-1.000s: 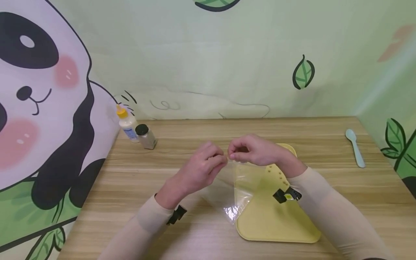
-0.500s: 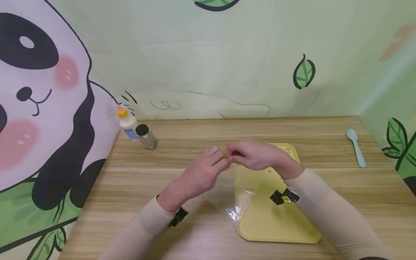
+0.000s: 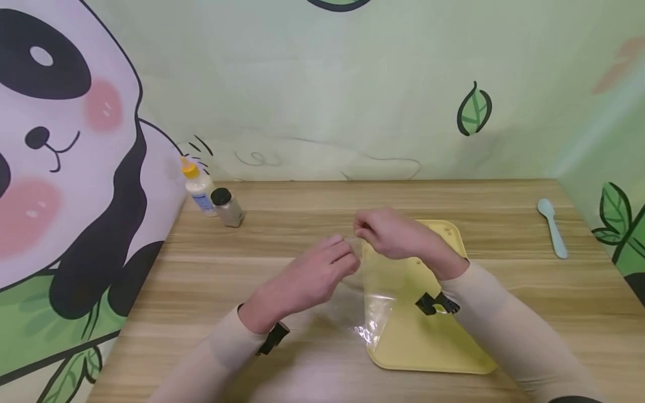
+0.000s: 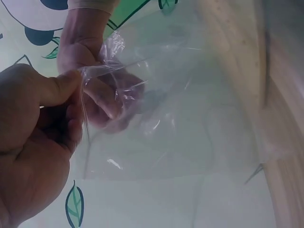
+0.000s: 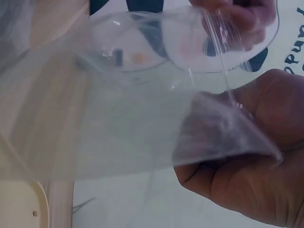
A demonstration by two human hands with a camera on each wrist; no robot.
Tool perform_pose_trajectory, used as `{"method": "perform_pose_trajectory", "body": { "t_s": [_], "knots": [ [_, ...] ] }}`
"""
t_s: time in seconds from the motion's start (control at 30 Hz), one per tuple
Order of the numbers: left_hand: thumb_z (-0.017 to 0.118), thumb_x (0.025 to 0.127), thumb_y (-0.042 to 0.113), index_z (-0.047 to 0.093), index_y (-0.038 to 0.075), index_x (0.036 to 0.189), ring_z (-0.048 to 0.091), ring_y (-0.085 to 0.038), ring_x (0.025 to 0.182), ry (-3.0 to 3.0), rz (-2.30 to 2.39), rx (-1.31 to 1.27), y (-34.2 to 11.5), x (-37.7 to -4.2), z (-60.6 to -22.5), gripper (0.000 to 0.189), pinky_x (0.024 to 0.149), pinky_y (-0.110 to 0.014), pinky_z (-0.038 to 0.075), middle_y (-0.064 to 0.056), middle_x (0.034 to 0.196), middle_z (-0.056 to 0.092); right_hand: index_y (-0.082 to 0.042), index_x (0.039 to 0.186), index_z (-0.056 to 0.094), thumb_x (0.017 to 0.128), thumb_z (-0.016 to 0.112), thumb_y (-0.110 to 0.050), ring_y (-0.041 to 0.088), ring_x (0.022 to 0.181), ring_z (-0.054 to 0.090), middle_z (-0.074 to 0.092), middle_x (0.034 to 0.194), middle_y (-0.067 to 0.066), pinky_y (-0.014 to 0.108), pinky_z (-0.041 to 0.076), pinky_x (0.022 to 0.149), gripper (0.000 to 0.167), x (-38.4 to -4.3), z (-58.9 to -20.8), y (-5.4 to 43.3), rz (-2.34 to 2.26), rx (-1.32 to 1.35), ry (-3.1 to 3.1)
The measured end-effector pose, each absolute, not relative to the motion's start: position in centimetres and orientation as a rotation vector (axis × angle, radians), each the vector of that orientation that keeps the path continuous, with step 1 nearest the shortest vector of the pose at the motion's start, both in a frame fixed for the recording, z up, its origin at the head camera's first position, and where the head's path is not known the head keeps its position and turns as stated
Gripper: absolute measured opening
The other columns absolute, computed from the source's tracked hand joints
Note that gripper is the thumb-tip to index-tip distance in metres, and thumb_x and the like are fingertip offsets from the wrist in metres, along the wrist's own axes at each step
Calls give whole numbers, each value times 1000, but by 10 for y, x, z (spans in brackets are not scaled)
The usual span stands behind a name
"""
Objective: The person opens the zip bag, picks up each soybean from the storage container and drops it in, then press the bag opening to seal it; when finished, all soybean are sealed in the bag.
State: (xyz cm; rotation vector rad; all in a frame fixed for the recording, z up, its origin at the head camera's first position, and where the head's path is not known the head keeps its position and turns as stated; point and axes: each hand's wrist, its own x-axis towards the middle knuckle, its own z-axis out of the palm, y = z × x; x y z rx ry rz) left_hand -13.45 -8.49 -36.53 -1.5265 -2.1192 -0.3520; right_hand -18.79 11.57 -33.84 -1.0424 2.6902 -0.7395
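Observation:
A clear plastic bag [image 3: 377,316] hangs between my hands, its lower corner over the left edge of a yellow tray [image 3: 428,350]. With thumb and fingers my left hand [image 3: 314,274] pinches the bag's top edge; the left wrist view shows that pinch close up, the see-through bag [image 4: 156,128] spreading from it. My right hand [image 3: 395,235], slightly higher and to the right, holds another part of the edge. In the right wrist view the film [image 5: 123,118] covers part of the right hand [image 5: 251,166]. A few small tan bits [image 3: 448,230] lie on the tray.
At the back left of the wooden table [image 3: 282,212] stand a bottle with a yellow nozzle cap [image 3: 200,187] and a small black-lidded jar [image 3: 228,208]. A light blue spoon [image 3: 552,228] lies at the right. A printed wall [image 3: 322,112] rises behind the table.
The hands came together at the bag's top edge, then parted a little, the right one rising. The bag is spread wider now than half a second ago. The view has tilted slightly.

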Motion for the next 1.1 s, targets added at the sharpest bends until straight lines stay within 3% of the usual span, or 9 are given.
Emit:
{"method": "perform_pose_trajectory", "body": {
  "t_s": [0.17,0.43,1.1],
  "knots": [
    [58,87,-4,59,7,87,48,-15,83,-2147,-374,-1554,-86,-132,-363,12,76,-23,42,0,87,55,-6,88,60,98,53,-9,12,67,49,55,75,0,27,43,64,12,-193,-338,119,-826,-1063,2662],
    [62,87,1,58,11,85,47,-13,83,-2202,-405,-1580,-87,-118,-357,12,74,-25,40,3,85,50,-8,89,61,98,55,-11,12,70,52,58,78,0,29,45,66,11,-200,-345,121,-823,-1040,2692],
    [55,96,11,56,13,89,47,-8,87,-2173,-584,-1741,-97,-97,-336,7,80,-22,40,5,89,50,-9,89,61,98,55,-12,14,73,53,62,81,2,31,46,70,11,-208,-342,130,-805,-1095,2728]
  ]
}}
